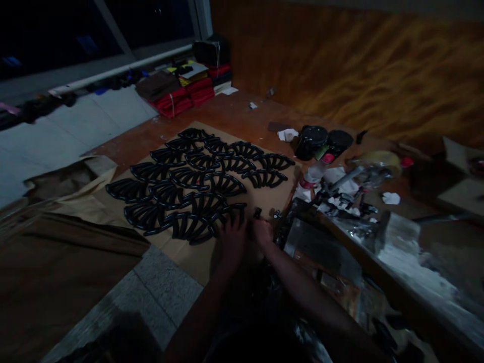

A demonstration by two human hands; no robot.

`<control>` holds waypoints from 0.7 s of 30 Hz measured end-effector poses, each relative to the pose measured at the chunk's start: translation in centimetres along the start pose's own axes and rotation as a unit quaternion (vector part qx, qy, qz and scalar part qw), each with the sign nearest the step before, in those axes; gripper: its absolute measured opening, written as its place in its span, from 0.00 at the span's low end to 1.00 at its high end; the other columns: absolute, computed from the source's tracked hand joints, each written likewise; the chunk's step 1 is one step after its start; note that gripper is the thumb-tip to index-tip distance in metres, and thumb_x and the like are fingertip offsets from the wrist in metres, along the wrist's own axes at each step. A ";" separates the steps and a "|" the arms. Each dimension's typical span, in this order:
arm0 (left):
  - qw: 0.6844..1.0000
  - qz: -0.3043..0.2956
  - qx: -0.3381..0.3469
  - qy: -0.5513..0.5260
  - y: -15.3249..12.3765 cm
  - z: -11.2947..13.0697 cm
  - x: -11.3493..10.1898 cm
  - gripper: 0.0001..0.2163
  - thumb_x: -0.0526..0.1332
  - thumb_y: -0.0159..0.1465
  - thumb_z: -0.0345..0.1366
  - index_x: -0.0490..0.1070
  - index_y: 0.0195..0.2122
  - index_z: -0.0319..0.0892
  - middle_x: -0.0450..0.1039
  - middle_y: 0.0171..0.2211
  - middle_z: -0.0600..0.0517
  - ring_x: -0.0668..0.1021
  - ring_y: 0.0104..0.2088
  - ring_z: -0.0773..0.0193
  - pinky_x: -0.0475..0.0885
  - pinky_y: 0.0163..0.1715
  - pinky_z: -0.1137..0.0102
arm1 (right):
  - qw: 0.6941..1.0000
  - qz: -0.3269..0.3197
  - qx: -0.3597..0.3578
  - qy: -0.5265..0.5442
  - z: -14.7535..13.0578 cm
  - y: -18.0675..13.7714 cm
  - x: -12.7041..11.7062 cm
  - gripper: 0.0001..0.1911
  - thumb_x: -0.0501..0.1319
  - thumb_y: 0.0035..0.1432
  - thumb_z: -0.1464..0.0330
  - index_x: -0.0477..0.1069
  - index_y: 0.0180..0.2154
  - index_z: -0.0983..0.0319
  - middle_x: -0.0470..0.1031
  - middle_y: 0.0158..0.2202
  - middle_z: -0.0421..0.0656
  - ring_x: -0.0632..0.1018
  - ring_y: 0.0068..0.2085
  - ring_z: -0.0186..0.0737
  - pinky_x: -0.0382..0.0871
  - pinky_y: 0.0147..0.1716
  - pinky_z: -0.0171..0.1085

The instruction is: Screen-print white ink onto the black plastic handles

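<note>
Several black curved, ribbed pieces (pixel 196 186) lie in overlapping rows on a sheet of brown cardboard (pixel 280 194) on the floor. My left hand (pixel 231 237) rests at the near right end of the rows, its fingers lying over the last black piece. My right hand (pixel 260 233) is right beside it, fingers curled near a small dark part (pixel 257 212). The scene is dim and what the right hand holds is unclear.
Black round tins (pixel 314 141) stand behind the cardboard. A cluttered pile of tools, white rags and plastic (pixel 351 194) lies to the right. Folded red and brown cloth stacks (pixel 181 91) sit at the back by the window. Brown paper (pixel 56 242) covers the left floor.
</note>
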State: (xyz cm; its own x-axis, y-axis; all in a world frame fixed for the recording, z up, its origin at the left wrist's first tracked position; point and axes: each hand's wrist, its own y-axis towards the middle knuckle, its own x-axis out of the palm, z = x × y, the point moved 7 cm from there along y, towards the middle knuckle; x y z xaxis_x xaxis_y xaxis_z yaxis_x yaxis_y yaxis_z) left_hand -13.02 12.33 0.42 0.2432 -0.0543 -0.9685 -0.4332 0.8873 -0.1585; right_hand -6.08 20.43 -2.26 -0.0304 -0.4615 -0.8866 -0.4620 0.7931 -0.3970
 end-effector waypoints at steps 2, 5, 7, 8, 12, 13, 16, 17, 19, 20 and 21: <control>1.000 0.018 0.001 -0.002 1.4 -0.2 -0.6 0.23 0.48 0.68 0.30 0.66 0.62 0.51 0.60 0.67 0.51 0.63 0.63 0.46 0.63 0.57 0.48 | 1.000 0.000 -0.001 0.003 -0.5 0.2 -0.1 0.18 0.51 0.66 0.73 0.76 0.50 0.62 0.77 0.47 0.57 0.81 0.45 0.48 0.74 0.40 0.40; 0.999 0.040 0.016 -0.009 3.4 0.3 -1.5 0.23 0.48 0.68 0.31 0.66 0.62 0.52 0.59 0.67 0.51 0.62 0.63 0.47 0.63 0.57 0.49 | 1.000 0.006 -0.006 0.007 -1.2 0.7 -0.4 0.20 0.50 0.66 0.74 0.75 0.52 0.60 0.77 0.48 0.56 0.81 0.46 0.46 0.73 0.41 0.38; 0.999 0.039 0.017 -0.014 4.4 0.6 -2.0 0.22 0.48 0.68 0.32 0.66 0.62 0.51 0.59 0.67 0.50 0.62 0.63 0.47 0.63 0.56 0.50 | 1.000 0.010 -0.004 0.009 -1.4 1.0 -0.6 0.20 0.50 0.66 0.73 0.75 0.52 0.59 0.77 0.48 0.55 0.81 0.45 0.44 0.73 0.40 0.36; 0.999 0.037 0.014 -0.016 4.8 0.6 -2.2 0.22 0.47 0.68 0.31 0.67 0.62 0.51 0.60 0.67 0.50 0.62 0.63 0.46 0.64 0.56 0.49 | 1.000 0.012 0.000 0.009 -1.4 1.2 -0.8 0.19 0.50 0.66 0.73 0.76 0.50 0.60 0.77 0.48 0.54 0.81 0.45 0.43 0.73 0.40 0.36; 0.999 0.038 0.009 -0.010 5.7 0.6 -2.7 0.24 0.48 0.68 0.31 0.64 0.63 0.52 0.57 0.68 0.51 0.64 0.61 0.48 0.65 0.55 0.50 | 0.999 0.046 0.023 0.002 -0.1 1.8 -3.1 0.17 0.51 0.67 0.69 0.77 0.47 0.62 0.77 0.45 0.54 0.80 0.44 0.44 0.72 0.40 0.36; 0.999 0.039 0.011 -0.006 5.9 0.7 -2.6 0.24 0.47 0.68 0.30 0.64 0.63 0.53 0.56 0.69 0.52 0.64 0.61 0.48 0.65 0.55 0.50 | 0.997 0.064 0.032 -0.002 0.5 2.0 -4.0 0.18 0.51 0.67 0.68 0.77 0.47 0.63 0.77 0.45 0.55 0.80 0.44 0.44 0.72 0.42 0.37; 0.999 0.020 0.026 -0.006 6.1 1.8 -1.7 0.23 0.46 0.68 0.29 0.67 0.62 0.50 0.59 0.67 0.51 0.65 0.60 0.47 0.65 0.56 0.49 | 0.992 0.110 0.061 -0.025 2.4 2.6 -6.8 0.17 0.53 0.65 0.66 0.78 0.47 0.65 0.76 0.46 0.55 0.79 0.46 0.45 0.71 0.42 0.37; 0.999 0.007 0.036 -0.012 6.2 2.4 -1.1 0.23 0.45 0.68 0.29 0.67 0.61 0.49 0.61 0.66 0.51 0.65 0.60 0.47 0.64 0.57 0.48 | 0.990 0.117 0.069 -0.034 3.0 2.9 -7.5 0.17 0.54 0.64 0.67 0.78 0.45 0.66 0.76 0.45 0.56 0.79 0.46 0.46 0.71 0.42 0.37; 0.998 -0.019 0.058 -0.031 6.3 3.8 0.3 0.23 0.46 0.68 0.28 0.67 0.61 0.49 0.62 0.65 0.50 0.65 0.61 0.47 0.63 0.58 0.46 | 0.989 0.117 0.074 -0.052 3.8 3.5 -8.2 0.16 0.55 0.62 0.69 0.79 0.43 0.68 0.77 0.44 0.57 0.78 0.48 0.50 0.70 0.43 0.39; 0.997 -0.029 0.066 -0.042 6.4 4.4 1.0 0.24 0.47 0.68 0.28 0.68 0.61 0.49 0.62 0.66 0.50 0.65 0.61 0.47 0.63 0.59 0.46 | 0.989 0.114 0.074 -0.059 4.2 3.8 -8.2 0.16 0.55 0.62 0.70 0.80 0.42 0.69 0.77 0.43 0.57 0.77 0.49 0.51 0.69 0.44 0.41; 0.996 -0.036 0.069 -0.050 6.5 4.8 1.6 0.24 0.48 0.67 0.27 0.68 0.61 0.49 0.62 0.66 0.50 0.65 0.61 0.46 0.63 0.59 0.46 | 0.989 0.110 0.076 -0.065 4.5 4.1 -8.0 0.16 0.55 0.61 0.70 0.80 0.42 0.69 0.78 0.43 0.58 0.76 0.50 0.52 0.68 0.46 0.42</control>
State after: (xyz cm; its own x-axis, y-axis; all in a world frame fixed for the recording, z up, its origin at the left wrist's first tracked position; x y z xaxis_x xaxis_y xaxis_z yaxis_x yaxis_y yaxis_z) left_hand -11.24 20.20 -1.27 0.3574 -0.0805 -0.9305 -0.2890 0.9379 -0.1921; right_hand -3.77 29.17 2.12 0.0036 -0.2240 -0.9746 -0.3173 0.9240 -0.2136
